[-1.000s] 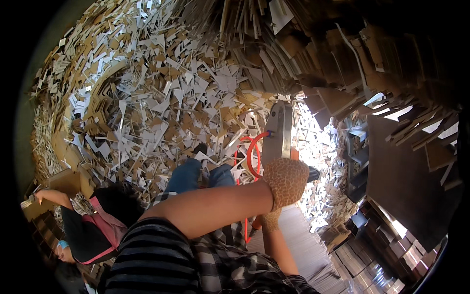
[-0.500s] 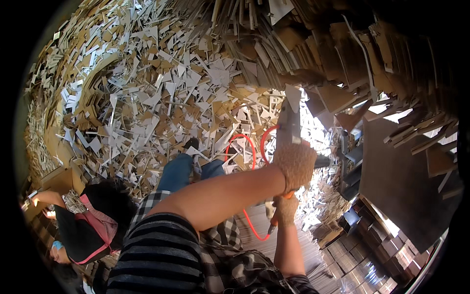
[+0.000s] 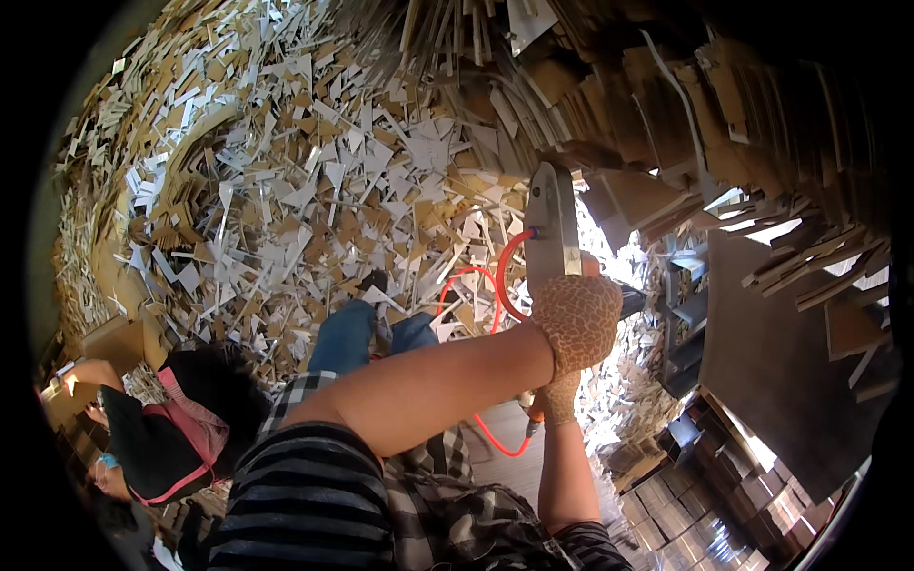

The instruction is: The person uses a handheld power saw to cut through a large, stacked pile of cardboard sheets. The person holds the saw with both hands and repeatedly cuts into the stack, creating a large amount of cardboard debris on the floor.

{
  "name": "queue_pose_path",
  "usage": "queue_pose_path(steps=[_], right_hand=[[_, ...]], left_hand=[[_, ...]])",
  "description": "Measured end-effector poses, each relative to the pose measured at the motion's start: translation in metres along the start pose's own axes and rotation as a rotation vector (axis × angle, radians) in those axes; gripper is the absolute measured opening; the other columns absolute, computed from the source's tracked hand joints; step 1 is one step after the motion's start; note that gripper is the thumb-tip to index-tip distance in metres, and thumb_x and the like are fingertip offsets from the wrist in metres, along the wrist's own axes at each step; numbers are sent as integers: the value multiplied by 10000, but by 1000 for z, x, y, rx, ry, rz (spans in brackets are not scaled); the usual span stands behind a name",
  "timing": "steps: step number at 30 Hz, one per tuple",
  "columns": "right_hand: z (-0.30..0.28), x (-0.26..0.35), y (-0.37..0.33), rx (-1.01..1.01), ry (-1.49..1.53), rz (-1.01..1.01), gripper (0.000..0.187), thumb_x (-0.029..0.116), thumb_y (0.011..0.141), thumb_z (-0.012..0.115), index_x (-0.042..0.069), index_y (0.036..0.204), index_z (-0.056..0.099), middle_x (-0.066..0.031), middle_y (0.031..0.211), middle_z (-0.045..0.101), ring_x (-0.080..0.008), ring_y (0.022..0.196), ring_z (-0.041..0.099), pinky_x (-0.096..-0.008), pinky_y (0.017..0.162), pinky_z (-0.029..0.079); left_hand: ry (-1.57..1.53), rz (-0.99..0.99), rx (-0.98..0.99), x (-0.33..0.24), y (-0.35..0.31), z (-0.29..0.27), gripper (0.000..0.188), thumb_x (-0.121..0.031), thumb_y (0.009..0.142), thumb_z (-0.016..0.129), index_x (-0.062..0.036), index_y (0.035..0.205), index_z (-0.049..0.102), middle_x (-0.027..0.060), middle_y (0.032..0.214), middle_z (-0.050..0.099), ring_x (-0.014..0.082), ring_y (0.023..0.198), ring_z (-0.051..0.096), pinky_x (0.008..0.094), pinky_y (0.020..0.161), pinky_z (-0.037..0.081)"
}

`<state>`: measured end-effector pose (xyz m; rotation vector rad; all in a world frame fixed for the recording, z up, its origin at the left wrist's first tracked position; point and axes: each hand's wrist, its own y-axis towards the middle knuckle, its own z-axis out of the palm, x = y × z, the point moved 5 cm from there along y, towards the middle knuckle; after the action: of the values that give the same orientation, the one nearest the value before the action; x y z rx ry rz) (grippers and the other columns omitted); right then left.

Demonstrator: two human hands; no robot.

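A grey metal power tool (image 3: 549, 226) with a long rounded head and a red hose (image 3: 502, 273) points up and away from me. My left hand (image 3: 576, 322), in a tan spotted glove, is closed around its body, and the left forearm crosses over to the right. Below it my right hand (image 3: 562, 394), gloved alike, is wrapped on the rear of the tool, beside an orange part; its fingers are mostly hidden. The tool's tip lies at the lower edge of stacked cardboard sheets (image 3: 628, 195).
Cardboard scraps (image 3: 314, 171) cover the floor ahead and left. A brown panel (image 3: 771, 343) stands at right, above bundled cardboard stacks (image 3: 666, 504). Flat sheets (image 3: 505, 462) lie under my arms. A co-worker in black and pink (image 3: 181, 438) bends at lower left.
The tool's head has shifted slightly left and up and shows sharper. My left hand has turned a little around the tool; the right hand stays behind it.
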<state>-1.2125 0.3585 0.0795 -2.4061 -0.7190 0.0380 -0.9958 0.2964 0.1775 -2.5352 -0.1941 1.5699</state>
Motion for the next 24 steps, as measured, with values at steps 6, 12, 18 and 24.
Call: queue_pose_path(steps=[6,12,18,24], right_hand=[[18,-6,-33,-26,564,403,568,308,768,743,134,1278,563,-133,1179,614,-294,1057,576,-413,884,454],[-20,-29,12,-141,437,303,454,329,796,744,74,1154,628,-135,1013,681,-263,875,648,-413,751,495],[-14,-40,8,-134,99,58,400,353,814,738,42,1057,676,-143,920,723,-253,789,698,-425,691,522],[-37,-48,-6,-118,567,434,344,330,782,735,51,976,689,-157,866,717,-311,798,695,-444,714,523]], left_hand=[[-60,-37,8,-17,-36,5,113,-74,692,668,-2,778,665,183,703,677,363,704,696,460,628,553],[2,-20,-126,-6,-18,3,228,-127,741,691,-13,932,642,165,868,700,332,794,706,433,659,563],[-10,-101,-50,1,-10,28,283,-149,730,708,-4,964,644,184,806,692,317,764,712,435,656,567],[49,-31,-216,-21,-23,47,162,-102,729,661,-22,870,651,166,759,684,324,729,706,436,620,558]])
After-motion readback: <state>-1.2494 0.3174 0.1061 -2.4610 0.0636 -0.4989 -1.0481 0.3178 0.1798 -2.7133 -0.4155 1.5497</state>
